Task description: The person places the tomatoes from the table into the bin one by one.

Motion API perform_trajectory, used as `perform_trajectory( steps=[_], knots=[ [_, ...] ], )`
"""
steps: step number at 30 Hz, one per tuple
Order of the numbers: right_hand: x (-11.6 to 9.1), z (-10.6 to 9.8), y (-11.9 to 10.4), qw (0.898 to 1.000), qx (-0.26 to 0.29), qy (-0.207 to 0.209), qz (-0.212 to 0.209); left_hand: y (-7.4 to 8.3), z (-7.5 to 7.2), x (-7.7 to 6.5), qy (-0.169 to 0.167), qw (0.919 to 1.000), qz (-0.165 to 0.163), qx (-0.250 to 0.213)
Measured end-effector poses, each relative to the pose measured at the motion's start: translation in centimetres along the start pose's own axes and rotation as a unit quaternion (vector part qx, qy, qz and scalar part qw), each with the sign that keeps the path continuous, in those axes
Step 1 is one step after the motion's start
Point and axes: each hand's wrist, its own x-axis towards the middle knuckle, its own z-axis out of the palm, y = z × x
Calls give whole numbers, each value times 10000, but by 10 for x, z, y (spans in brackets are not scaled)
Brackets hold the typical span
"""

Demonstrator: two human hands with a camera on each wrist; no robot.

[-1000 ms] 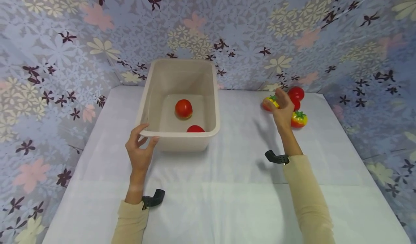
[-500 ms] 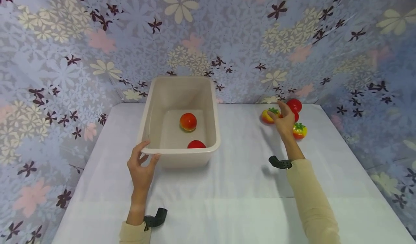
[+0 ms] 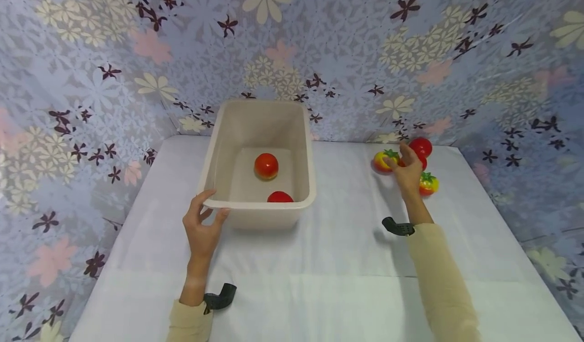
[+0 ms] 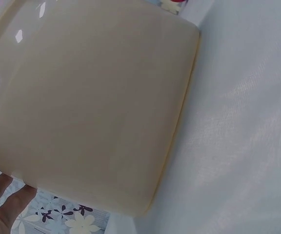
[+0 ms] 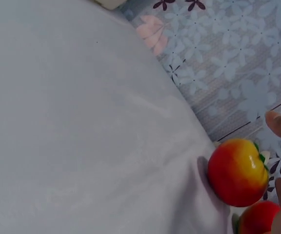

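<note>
My left hand (image 3: pixel 203 230) grips the near left corner of a beige plastic bin (image 3: pixel 264 218), fingers over the rim and thumb outside. In the left wrist view the bin's wall (image 4: pixel 91 107) fills most of the picture. Inside lie a red tomato-like fruit (image 3: pixel 266 166) and another red one (image 3: pixel 280 197), partly hidden by the near rim. My right hand (image 3: pixel 409 172) hovers over a fruit cluster at the back right, fingers spread and holding nothing. Nearest its thumb is a red-and-yellow fruit with green leaves (image 5: pixel 238 172); another such fruit (image 3: pixel 428 184) lies beside the wrist.
A glossy red fruit (image 3: pixel 421 147) sits at the back of the cluster, with more red partly hidden by the right hand. White cloth (image 3: pixel 337 251) covers the table. Flower-patterned sheeting (image 3: pixel 337 48) rises behind the table and along both sides.
The head view has shifted. My right hand has come slightly lower and closer to the fruits. The left hand stays on the bin's corner, and the fruits keep their places.
</note>
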Motion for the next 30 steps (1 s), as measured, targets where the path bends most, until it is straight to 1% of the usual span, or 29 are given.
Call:
perform_trajectory(
  steps=[4,8,11,15,20,25,27,30],
  knots=[
    [1,0,4,9999,8,-51,125,-1,0,1,-55,10000,17,0],
    [3,1,10,9996,119,-151,211,-17,-1,-4,34,10000,-31,81],
    [2,1,15,9996,126,-188,192,-30,-3,-8,64,9999,-74,126],
    [1,2,21,9997,20,-159,161,-35,-5,-11,30,9999,-42,122],
    [0,3,24,9995,-113,-19,307,-36,-6,-9,7,10000,63,75],
    [2,3,27,9984,-436,76,362,-37,-5,-5,-61,10000,22,61],
    [1,4,28,9972,-623,-4,413,-33,-4,-4,-67,10000,23,60],
    [0,6,31,9939,-980,-193,478,-20,-4,-2,-91,9999,31,41]
  ],
)
